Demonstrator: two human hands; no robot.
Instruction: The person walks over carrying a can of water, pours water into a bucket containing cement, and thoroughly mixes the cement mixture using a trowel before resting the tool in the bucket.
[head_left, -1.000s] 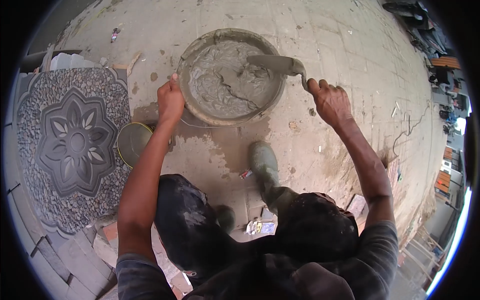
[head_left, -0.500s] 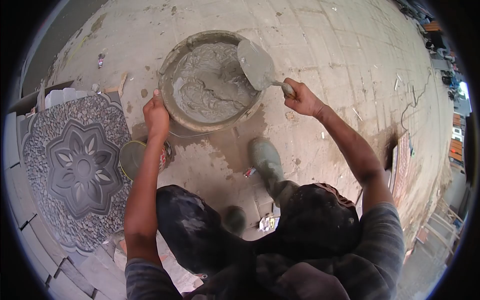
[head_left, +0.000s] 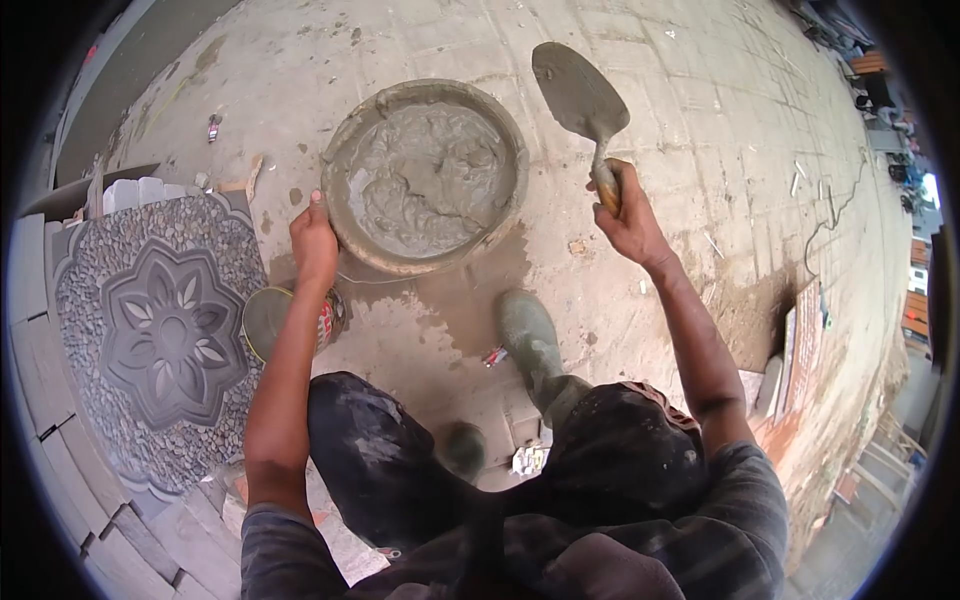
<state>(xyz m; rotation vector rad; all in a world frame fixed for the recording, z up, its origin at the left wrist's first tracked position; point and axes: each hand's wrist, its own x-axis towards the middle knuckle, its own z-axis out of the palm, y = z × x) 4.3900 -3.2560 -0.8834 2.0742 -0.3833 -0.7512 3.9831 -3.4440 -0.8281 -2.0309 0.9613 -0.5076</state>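
A round basin [head_left: 515, 205] of wet grey mortar [head_left: 425, 180] stands on the ground in front of me. My left hand [head_left: 315, 243] grips its left rim, the thumb pointing up along the outside and the other fingers mostly hidden. In my right hand [head_left: 630, 215] is a trowel [head_left: 580, 90], held by its wooden handle. Its mortar-smeared blade points up and away, to the right of the basin and apart from it. Under my left forearm stands a small bucket [head_left: 268, 318], partly covered by the arm.
A patterned tile [head_left: 175, 340] with a flower relief and pebble surround lies at left, beside grey paving blocks [head_left: 90, 480]. My rubber boot [head_left: 530, 330] stands just below the basin. Boards [head_left: 800, 350] lean at right, and a thin cable [head_left: 835, 215] runs over the ground.
The trowel has lifted off the basin's right rim and swung right, its blade now pointing upward. My left hand stays at the basin. The mortar's surface looks reshaped.
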